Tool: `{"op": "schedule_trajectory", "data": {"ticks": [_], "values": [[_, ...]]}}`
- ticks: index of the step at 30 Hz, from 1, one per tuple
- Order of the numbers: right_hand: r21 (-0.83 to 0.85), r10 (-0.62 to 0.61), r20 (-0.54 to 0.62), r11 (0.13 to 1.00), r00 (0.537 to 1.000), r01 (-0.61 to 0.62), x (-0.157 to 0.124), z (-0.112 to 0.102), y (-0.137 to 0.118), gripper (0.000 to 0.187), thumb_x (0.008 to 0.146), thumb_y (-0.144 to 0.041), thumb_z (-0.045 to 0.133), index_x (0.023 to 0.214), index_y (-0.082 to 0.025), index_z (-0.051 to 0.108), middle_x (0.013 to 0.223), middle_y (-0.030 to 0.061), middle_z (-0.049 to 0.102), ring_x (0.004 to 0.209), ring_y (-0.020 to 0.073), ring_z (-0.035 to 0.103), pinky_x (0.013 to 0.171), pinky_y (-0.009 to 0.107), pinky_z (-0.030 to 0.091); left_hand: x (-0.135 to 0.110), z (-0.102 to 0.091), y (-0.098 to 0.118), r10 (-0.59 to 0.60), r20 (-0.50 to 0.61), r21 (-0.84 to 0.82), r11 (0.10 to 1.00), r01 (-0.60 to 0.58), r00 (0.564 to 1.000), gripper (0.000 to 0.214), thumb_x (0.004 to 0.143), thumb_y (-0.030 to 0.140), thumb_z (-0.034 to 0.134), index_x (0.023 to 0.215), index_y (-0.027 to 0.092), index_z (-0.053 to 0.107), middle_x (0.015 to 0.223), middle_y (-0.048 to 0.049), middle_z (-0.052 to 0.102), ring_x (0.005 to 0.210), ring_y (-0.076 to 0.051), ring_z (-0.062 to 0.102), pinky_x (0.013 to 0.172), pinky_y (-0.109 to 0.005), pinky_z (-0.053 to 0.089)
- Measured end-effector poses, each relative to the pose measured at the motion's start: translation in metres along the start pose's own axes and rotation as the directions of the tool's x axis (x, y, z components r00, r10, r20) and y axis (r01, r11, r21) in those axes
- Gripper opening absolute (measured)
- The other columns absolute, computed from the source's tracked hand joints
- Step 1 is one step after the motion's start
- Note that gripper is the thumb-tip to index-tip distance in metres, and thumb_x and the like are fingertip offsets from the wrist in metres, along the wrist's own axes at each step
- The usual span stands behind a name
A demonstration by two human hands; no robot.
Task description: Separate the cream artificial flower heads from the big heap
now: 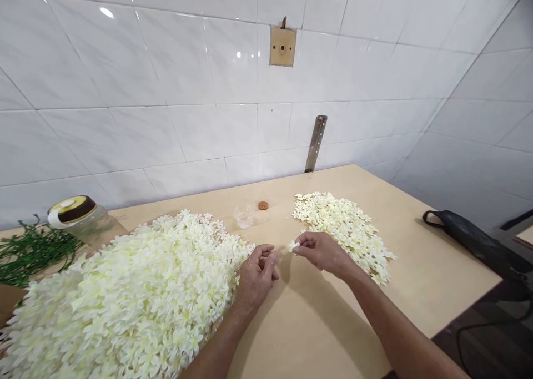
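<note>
My right hand (322, 251) pinches a small cream-white artificial flower (293, 247) between thumb and fingertips, just above the table. To its left, my left hand (258, 273) has its fingers curled together at the edge of the large heap of cream flowers (141, 296); whatever may be in them is hidden. A smaller, flatter pile of the same flowers (341, 226) lies behind and to the right of my right hand.
On the wooden table (425, 257) are green plastic stems (37, 254), a clear bottle with a yellow-brown lid (89, 223), a small clear dish (244, 217) and a brown disc (262, 205). A dark bag (470, 243) lies at the right edge. Behind stands a tiled wall.
</note>
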State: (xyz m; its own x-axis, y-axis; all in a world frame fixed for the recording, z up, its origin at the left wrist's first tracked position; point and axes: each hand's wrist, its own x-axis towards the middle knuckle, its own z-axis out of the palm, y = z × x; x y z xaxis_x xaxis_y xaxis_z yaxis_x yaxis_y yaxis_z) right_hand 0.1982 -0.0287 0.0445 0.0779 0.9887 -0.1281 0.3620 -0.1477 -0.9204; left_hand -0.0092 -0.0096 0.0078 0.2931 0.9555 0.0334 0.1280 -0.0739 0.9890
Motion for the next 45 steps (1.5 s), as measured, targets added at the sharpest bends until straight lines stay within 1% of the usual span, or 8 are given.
{"op": "schedule_trajectory", "data": {"ticks": [11,19,23,28,35,38,41,45], "values": [[0.104,0.015,0.123,0.994,0.992,-0.028,-0.013,0.028,-0.013,0.027,0.080,-0.044,0.067,0.079,-0.017,0.071,0.048,-0.0059,0.049,0.040,0.0080,0.043,0.040,0.020,0.039,0.001,-0.001,0.000,-0.016,0.020,-0.023,1.000,0.016,1.000,0.033,0.087,0.047,0.059,0.094,0.016,0.066,0.058,0.0012,0.060,0.048,-0.011,0.055,0.049,-0.021,0.044],[0.119,0.024,0.067,0.992,0.997,-0.032,-0.012,0.041,-0.014,0.025,0.080,-0.044,0.066,0.080,-0.019,0.066,0.053,-0.0051,0.054,0.040,0.0086,0.044,0.037,0.020,0.038,0.003,0.000,-0.005,-0.015,0.001,-0.024,1.000,0.015,1.000,0.036,0.087,0.051,0.057,0.078,0.017,0.063,0.051,0.0013,0.056,0.045,-0.011,0.052,0.046,-0.020,0.042],[-0.181,-0.069,-0.053,0.982,0.996,0.058,-0.004,0.029,-0.001,0.022,0.085,-0.041,0.062,0.090,-0.020,0.069,0.078,0.0023,0.069,0.059,0.0145,0.061,0.052,0.025,0.047,0.002,0.001,-0.002,-0.029,-0.035,-0.024,0.999,0.028,0.999,0.035,0.086,0.051,0.058,0.078,0.017,0.063,0.052,0.0007,0.058,0.046,-0.011,0.053,0.047,-0.021,0.042],[-0.702,-0.156,-0.184,0.712,0.970,-0.019,0.019,-0.002,0.005,0.021,0.090,-0.028,0.056,0.103,-0.018,0.069,0.094,0.0089,0.071,0.089,0.0224,0.066,0.080,0.031,0.044,0.001,0.000,0.000,-0.036,-0.012,0.020,0.999,0.036,0.999,0.034,0.086,0.050,0.057,0.079,0.017,0.063,0.054,-0.0001,0.059,0.047,-0.012,0.053,0.048,-0.021,0.043],[-0.826,-0.054,-0.205,0.545,0.977,-0.143,0.039,-0.015,0.014,0.014,0.090,-0.022,0.053,0.094,-0.019,0.066,0.094,0.0087,0.070,0.090,0.0221,0.063,0.070,0.028,0.037,0.002,-0.001,0.004,-0.055,0.002,0.051,0.997,0.055,0.998,0.033,0.087,0.048,0.055,0.078,0.018,0.063,0.055,-0.0006,0.059,0.049,-0.012,0.055,0.049,-0.021,0.043],[-0.804,-0.085,-0.226,0.579,0.970,-0.137,0.039,-0.015,0.015,0.015,0.089,-0.020,0.052,0.085,-0.018,0.066,0.089,0.0081,0.069,0.085,0.0207,0.062,0.068,0.028,0.036,0.003,0.000,0.002,-0.048,0.008,0.057,0.997,0.047,0.999,0.032,0.087,0.048,0.055,0.079,0.018,0.063,0.055,-0.0005,0.059,0.049,-0.012,0.054,0.050,-0.021,0.044],[-0.661,-0.128,-0.289,0.744,0.949,-0.101,0.032,-0.020,0.012,0.016,0.088,-0.025,0.056,0.079,-0.019,0.067,0.082,0.0056,0.069,0.079,0.0190,0.060,0.068,0.028,0.038,0.003,0.000,-0.001,-0.036,0.011,0.054,0.998,0.036,0.999,0.033,0.087,0.048,0.055,0.078,0.018,0.063,0.055,-0.0001,0.058,0.049,-0.012,0.054,0.051,-0.021,0.044],[0.006,0.031,-0.332,1.000,0.943,-0.030,0.014,-0.032,0.008,0.030,0.082,-0.048,0.066,0.078,-0.018,0.067,0.060,-0.0013,0.055,0.050,0.0102,0.041,0.049,0.024,0.030,0.005,0.000,-0.005,-0.042,0.021,0.045,0.998,0.041,0.999,0.034,0.087,0.049,0.055,0.079,0.017,0.063,0.054,0.0000,0.058,0.049,-0.012,0.054,0.051,-0.021,0.044]]}}
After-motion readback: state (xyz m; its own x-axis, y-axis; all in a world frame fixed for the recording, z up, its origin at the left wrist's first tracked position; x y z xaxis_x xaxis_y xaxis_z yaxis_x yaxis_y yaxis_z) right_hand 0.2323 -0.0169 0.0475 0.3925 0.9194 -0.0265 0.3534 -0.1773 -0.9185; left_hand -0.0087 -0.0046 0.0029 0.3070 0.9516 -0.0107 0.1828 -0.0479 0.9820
